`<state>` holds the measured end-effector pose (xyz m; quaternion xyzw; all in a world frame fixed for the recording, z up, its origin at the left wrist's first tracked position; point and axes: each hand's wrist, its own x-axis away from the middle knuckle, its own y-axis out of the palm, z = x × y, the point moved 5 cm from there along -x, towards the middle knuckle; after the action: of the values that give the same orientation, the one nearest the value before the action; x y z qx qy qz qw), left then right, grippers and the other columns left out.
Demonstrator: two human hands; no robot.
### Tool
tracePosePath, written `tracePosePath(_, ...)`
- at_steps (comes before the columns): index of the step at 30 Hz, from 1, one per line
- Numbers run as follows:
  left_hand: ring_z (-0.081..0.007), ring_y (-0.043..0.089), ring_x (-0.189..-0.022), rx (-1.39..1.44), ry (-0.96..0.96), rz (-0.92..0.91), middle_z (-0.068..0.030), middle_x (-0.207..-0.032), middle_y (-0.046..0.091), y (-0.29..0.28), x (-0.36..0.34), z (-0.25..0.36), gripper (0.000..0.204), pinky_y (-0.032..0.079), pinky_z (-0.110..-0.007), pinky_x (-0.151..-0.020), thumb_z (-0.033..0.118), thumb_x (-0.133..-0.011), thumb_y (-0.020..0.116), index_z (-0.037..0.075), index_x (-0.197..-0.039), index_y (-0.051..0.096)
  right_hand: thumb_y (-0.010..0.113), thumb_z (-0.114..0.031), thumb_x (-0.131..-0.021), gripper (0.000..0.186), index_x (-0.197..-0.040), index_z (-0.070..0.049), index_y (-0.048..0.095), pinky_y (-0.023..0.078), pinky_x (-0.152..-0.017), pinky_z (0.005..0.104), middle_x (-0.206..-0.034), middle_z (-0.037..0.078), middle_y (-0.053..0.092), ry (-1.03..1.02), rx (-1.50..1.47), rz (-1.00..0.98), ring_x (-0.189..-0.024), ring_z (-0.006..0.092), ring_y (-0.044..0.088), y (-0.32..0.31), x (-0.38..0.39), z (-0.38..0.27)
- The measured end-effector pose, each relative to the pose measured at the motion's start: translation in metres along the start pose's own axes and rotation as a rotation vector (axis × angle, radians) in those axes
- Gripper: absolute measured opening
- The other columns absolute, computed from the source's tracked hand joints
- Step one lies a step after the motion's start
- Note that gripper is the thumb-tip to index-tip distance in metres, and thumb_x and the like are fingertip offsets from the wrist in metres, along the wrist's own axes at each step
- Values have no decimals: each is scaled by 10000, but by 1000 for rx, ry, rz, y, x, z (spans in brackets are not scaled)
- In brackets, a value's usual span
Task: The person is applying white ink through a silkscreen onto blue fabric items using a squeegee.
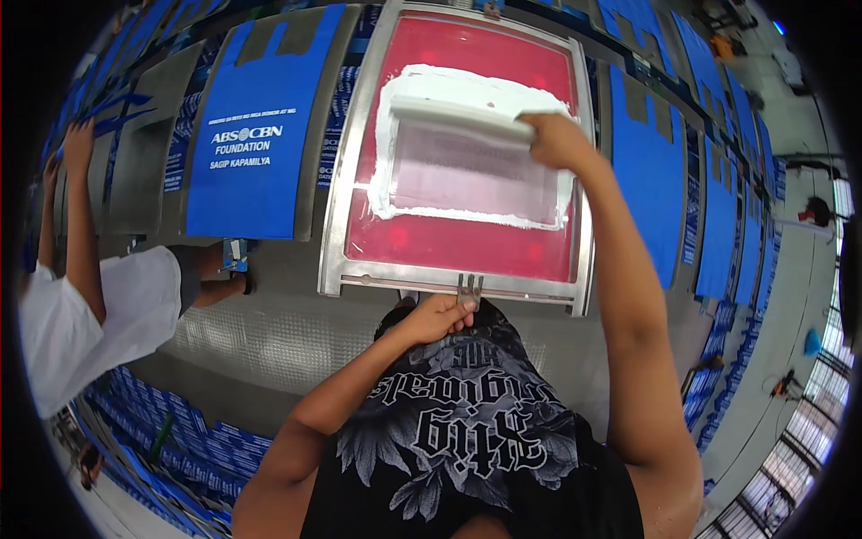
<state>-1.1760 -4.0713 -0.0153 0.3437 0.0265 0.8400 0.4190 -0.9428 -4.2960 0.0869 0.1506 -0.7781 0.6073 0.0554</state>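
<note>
1. In the head view, the person's right hand (555, 142) was closed around the right end of a pale squeegee (460, 118); the fingers wrapped over the bar, though their undersides were hidden, so one could not tell how they met beneath it.
2. The squeegee lay across the upper part of a red screen (422, 244), tilted slightly down toward its right end; white ink (431, 83) formed a thick, uneven border around a paler rectangle (476, 184) in the mesh, just below the bar.
3. The left hand (440, 317) pinched a metal clip (470, 287) between thumb and fingers; the clip sat at the near edge of the screen's metal frame (335, 229), in front of the person's black patterned shirt (485, 422).
4. To the left of the frame, a blue fabric panel (251, 184) with white print lay flat on a grey board (312, 171); to the right lay another blue panel (642, 193) with notches at its far end.
5. At the far left, a co-worker in a white shirt (117, 310) had a hand (79, 136) raised near blue strips (135, 101); that hand's grip could not be told.
</note>
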Motion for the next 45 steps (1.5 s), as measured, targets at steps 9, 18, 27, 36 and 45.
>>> tracePosePath(9,-86,493,-547,-77,-146,133,-7,-629,557,-7,-11,-21,485,399,-226,-508,463,-929,466,41,-751,623,578,8,-607,461,-1059,-80,591,396,-794,412,-906,81,625,-98,-63,242,-899,256,562,64,163,-67)
tracePosePath(18,-161,568,-568,-296,-312,334,-71,-632,612,-20,-6,-18,500,448,-307,-535,476,-894,512,27,-728,654,702,-132,-618,410,-1020,-73,649,373,-945,462,-988,106,639,82,-277,118,-1002,272,570,45,150,41)
tracePosePath(27,-300,619,-917,-776,102,1379,-216,-1015,635,-198,49,78,444,465,-350,-812,354,-925,508,-25,-1145,578,789,-196,-672,346,-922,6,662,445,-648,247,-785,35,634,199,-1267,117,-721,108,555,99,93,86)
tracePosePath(36,-281,582,-1053,-408,395,1036,-210,-1129,602,-31,-25,78,344,439,-354,-898,170,-896,525,5,-1197,544,705,-100,-678,382,-1037,7,635,450,-831,320,-974,90,649,294,-1220,267,-906,190,598,33,229,229)
tracePosePath(45,-203,562,-1059,-308,453,931,-178,-1144,608,118,-175,84,467,426,-307,-907,309,-929,532,-14,-1263,489,744,-118,-633,432,-1035,-5,634,420,-863,310,-949,74,650,402,-1190,425,-905,194,593,34,344,421)
